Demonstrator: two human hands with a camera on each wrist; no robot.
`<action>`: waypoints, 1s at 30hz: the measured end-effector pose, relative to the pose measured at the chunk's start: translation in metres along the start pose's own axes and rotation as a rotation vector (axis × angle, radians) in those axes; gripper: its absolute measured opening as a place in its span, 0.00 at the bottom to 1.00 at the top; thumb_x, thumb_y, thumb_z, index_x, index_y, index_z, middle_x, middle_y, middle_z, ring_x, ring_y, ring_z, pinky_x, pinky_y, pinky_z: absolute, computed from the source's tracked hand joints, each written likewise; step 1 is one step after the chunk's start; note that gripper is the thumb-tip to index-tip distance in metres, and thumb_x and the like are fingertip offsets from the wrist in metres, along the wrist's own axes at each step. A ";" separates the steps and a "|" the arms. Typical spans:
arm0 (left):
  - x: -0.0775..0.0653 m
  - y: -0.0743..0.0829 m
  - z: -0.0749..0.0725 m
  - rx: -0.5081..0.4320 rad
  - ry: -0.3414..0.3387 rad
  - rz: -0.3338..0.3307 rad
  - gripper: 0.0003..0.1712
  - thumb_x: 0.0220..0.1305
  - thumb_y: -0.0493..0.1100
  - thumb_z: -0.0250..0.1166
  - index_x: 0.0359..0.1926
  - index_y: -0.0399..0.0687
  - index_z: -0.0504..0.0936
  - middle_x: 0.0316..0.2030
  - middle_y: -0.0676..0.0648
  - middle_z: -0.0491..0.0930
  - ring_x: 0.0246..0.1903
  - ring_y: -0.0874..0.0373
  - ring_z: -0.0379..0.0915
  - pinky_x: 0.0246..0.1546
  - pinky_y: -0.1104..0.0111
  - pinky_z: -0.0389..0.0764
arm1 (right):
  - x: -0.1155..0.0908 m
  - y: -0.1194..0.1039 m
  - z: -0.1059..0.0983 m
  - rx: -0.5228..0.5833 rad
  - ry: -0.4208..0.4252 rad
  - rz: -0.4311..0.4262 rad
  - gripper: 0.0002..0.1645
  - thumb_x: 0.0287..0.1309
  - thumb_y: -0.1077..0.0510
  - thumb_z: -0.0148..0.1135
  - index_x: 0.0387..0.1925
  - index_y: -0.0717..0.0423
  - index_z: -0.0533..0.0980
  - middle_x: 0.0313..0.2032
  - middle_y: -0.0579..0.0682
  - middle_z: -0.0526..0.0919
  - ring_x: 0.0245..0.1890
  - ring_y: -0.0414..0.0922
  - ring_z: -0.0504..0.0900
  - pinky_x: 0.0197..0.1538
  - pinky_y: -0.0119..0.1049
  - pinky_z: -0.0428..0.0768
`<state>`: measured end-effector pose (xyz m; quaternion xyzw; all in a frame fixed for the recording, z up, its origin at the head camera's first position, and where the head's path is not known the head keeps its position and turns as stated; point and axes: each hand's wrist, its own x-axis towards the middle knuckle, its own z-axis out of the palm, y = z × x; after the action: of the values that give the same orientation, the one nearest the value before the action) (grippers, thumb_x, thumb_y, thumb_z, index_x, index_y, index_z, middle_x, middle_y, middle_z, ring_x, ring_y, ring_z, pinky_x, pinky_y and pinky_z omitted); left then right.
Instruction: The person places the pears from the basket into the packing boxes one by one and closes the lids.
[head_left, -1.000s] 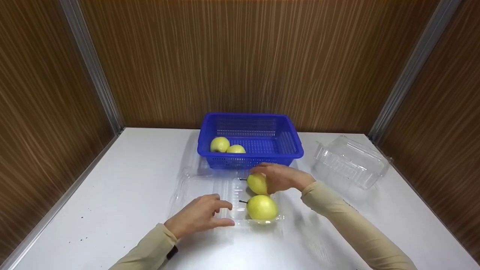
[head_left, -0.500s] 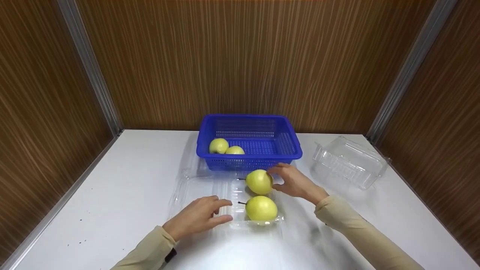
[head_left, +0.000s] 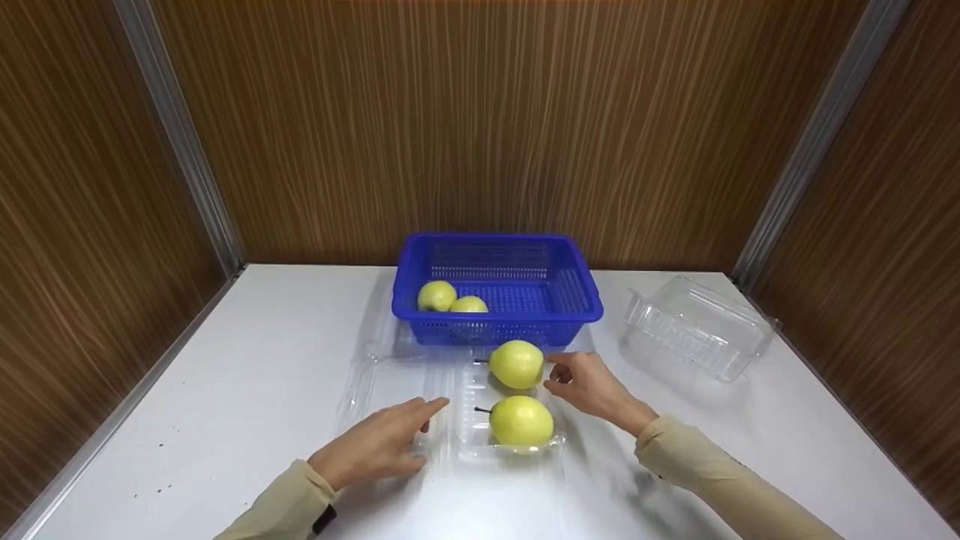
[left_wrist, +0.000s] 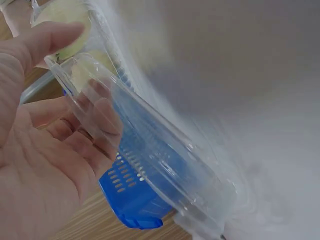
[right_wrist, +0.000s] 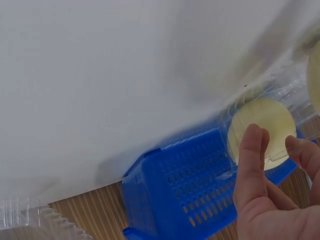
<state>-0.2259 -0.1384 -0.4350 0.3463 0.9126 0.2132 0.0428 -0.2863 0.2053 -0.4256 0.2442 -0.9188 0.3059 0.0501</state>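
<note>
Two yellow pears, a far pear (head_left: 517, 364) and a near pear (head_left: 521, 421), lie side by side in one half of a clear plastic clamshell box (head_left: 471, 427). Its other half, the lid (head_left: 390, 379), lies folded out to the left. My left hand (head_left: 379, 444) hovers over the lid's near part, fingers extended and thumb apart; through the clear plastic in the left wrist view, the fingers (left_wrist: 95, 112) show. Just right of the far pear is my right hand (head_left: 592, 386), fingers loosely bent, a gap between thumb and index. Neither hand holds anything.
Behind the box stands a blue perforated basket (head_left: 499, 315) with two yellow-green fruits (head_left: 437, 296) in its left corner. Another clear plastic box (head_left: 701, 326) lies at the back right. Wood-grain panels (head_left: 480, 120) enclose the white table (head_left: 225, 375) at the back and sides.
My right hand has let go of the far pear and drawn back to its right. My left hand has shifted slightly left and down, away from the pears.
</note>
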 end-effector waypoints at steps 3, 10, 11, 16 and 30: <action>-0.008 -0.005 -0.002 0.011 -0.009 -0.045 0.50 0.49 0.36 0.66 0.75 0.51 0.58 0.58 0.37 0.76 0.59 0.44 0.73 0.60 0.51 0.73 | -0.001 0.001 0.001 0.018 -0.001 -0.003 0.16 0.53 0.66 0.64 0.46 0.62 0.81 0.26 0.49 0.84 0.26 0.37 0.78 0.31 0.28 0.77; -0.025 -0.018 -0.011 0.124 -0.009 -0.080 0.52 0.41 0.31 0.67 0.72 0.48 0.62 0.49 0.44 0.74 0.42 0.55 0.71 0.45 0.61 0.80 | -0.002 0.000 0.004 0.030 0.000 -0.024 0.17 0.52 0.68 0.62 0.47 0.63 0.81 0.26 0.48 0.84 0.27 0.36 0.80 0.31 0.27 0.77; -0.027 -0.020 -0.013 0.146 -0.009 -0.084 0.52 0.39 0.30 0.67 0.71 0.48 0.64 0.46 0.46 0.73 0.39 0.57 0.69 0.41 0.62 0.79 | -0.002 0.000 0.004 0.028 0.000 -0.027 0.17 0.52 0.68 0.61 0.46 0.62 0.81 0.25 0.47 0.84 0.27 0.36 0.80 0.31 0.26 0.77; -0.042 -0.024 -0.026 0.208 0.004 -0.108 0.39 0.39 0.28 0.65 0.59 0.46 0.77 0.45 0.47 0.74 0.41 0.55 0.68 0.41 0.59 0.75 | -0.002 -0.001 0.006 0.016 0.004 -0.045 0.15 0.51 0.69 0.61 0.43 0.62 0.82 0.25 0.46 0.83 0.26 0.35 0.80 0.30 0.26 0.76; -0.053 -0.001 -0.060 0.390 0.279 0.155 0.11 0.35 0.34 0.61 0.13 0.56 0.70 0.48 0.46 0.79 0.62 0.43 0.67 0.54 0.51 0.72 | -0.002 0.000 0.002 0.046 -0.007 -0.013 0.20 0.50 0.69 0.61 0.48 0.68 0.80 0.26 0.50 0.86 0.28 0.38 0.82 0.32 0.27 0.79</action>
<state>-0.1998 -0.1952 -0.3846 0.3843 0.9042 0.0815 -0.1678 -0.2840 0.2044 -0.4278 0.2524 -0.9101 0.3258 0.0434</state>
